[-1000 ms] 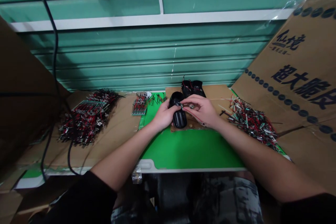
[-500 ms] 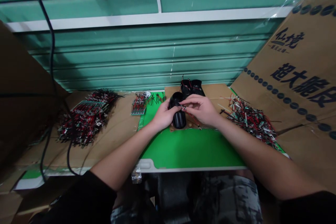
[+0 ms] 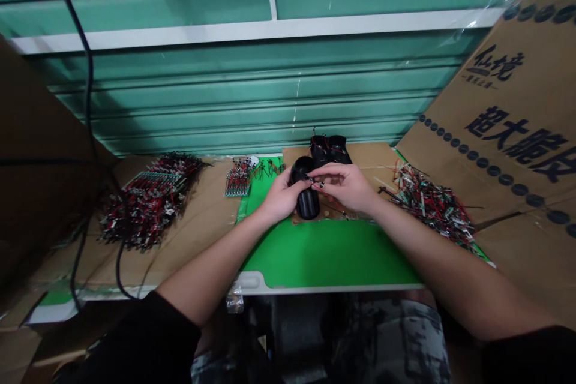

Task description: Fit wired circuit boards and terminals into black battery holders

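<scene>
A glossy black rounded housing [image 3: 308, 204] is held over the far part of the green table top by my left hand [image 3: 281, 197], which wraps its left side with the thumb across the front. My right hand [image 3: 344, 187] pinches a small wired part [image 3: 316, 184] against the middle of the housing; its exact shape is too small to make out. Thin red and dark wires trail below the right fingers. Just behind my hands stand two more black housings [image 3: 330, 150], with wires sticking up from the left one.
A heap of wired circuit boards [image 3: 148, 204] lies on cardboard at left, with a smaller board panel [image 3: 237, 179] nearer the middle. Another wire pile [image 3: 432, 207] sits at right beside a cardboard box [image 3: 517, 126]. A black cable [image 3: 89, 90] hangs at left before the green shutter [image 3: 225, 90].
Both hands keep almost the same place. The right fingers have shifted slightly on the small wired part, and its wires lie a little differently.
</scene>
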### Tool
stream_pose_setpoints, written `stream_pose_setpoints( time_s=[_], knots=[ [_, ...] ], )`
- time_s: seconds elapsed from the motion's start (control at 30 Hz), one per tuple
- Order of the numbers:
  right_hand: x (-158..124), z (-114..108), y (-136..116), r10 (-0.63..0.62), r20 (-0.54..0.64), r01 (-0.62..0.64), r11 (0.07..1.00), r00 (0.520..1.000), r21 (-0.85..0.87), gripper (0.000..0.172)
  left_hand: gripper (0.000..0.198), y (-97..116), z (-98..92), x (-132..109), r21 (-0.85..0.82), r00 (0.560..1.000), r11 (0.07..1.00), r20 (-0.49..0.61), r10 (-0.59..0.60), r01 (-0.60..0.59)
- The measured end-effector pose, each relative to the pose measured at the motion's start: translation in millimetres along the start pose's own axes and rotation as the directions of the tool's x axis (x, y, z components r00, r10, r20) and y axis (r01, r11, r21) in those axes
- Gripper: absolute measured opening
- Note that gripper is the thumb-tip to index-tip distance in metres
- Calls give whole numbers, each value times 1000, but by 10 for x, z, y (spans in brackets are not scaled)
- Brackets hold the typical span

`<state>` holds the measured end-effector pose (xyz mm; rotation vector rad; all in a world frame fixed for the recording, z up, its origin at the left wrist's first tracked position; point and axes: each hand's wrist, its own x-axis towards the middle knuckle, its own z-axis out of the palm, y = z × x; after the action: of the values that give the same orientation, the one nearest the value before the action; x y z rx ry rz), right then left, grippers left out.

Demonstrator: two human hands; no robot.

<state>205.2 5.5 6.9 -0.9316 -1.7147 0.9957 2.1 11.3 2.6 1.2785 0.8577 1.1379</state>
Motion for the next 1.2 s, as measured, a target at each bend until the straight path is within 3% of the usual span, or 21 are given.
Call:
stream_pose_setpoints(
  time_s=[0.17, 0.33, 0.47, 0.63, 0.97, 1.2],
  knots=[
    [-13, 15, -74, 54, 5, -54, 996, 999, 67, 33, 30, -29, -7, 1, -32, 1000, 999, -26, -7, 6],
    [-15, 83, -95, 202, -100, -177, 960, 974, 215, 38, 34, -18, -5, -9, -24, 1000, 1000, -16, -2, 2],
    [1, 111, -57, 273, -11, -266, 946, 962, 186, 38, 37, -24, -4, -4, -12, 1000, 1000, -12, 1, -1],
    [-1, 137, -24, 279, -21, -270, 944, 960, 190, 40, 38, -40, -1, -3, -25, 1000, 1000, 4, 9, -9],
    [-21, 169, -84, 293, -24, -282, 936, 956, 210, 27, 40, -9, 25, -35, -34, 998, 999, 53, -19, 21],
    [-25, 173, -101, 252, -50, -238, 952, 967, 193, 34, 38, 34, 42, -54, -58, 998, 997, 43, -40, 42]
  ],
)
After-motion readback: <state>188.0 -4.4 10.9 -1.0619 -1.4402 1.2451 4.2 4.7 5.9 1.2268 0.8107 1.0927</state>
